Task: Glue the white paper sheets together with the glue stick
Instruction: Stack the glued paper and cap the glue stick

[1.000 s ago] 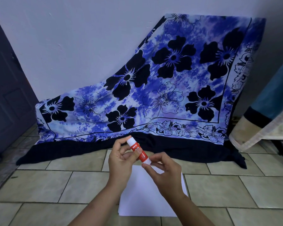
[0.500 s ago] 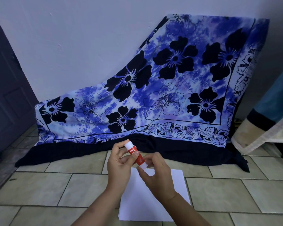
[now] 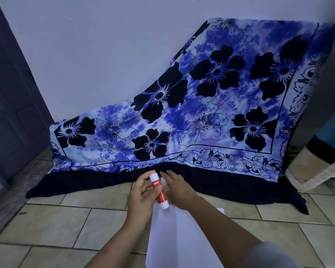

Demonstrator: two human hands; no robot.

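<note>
Glue stick (image 3: 159, 191): the left hand (image 3: 141, 194) grasps it around the red middle, with the fingers curled over the label. It is held tilted, one white end up and away from the person and the other down toward the paper (image 3: 174, 238). That grip leaves both ends free, which suits uncapping it or twisting it up. Just right of the stick, the right hand (image 3: 177, 187) lies close alongside with its fingers reaching forward. A small white bit (image 3: 163, 180) shows at its thumb side, possibly a cap. I cannot tell whether this hand pinches anything or is released.

The paper lies flat on the tiled floor (image 3: 66, 225), directly under and nearer than both hands, ready to take glue. The right forearm crosses it and the bottom edge cuts it off, so the number of sheets is unclear. No glue marks can be made out on it in the dim light.
</note>
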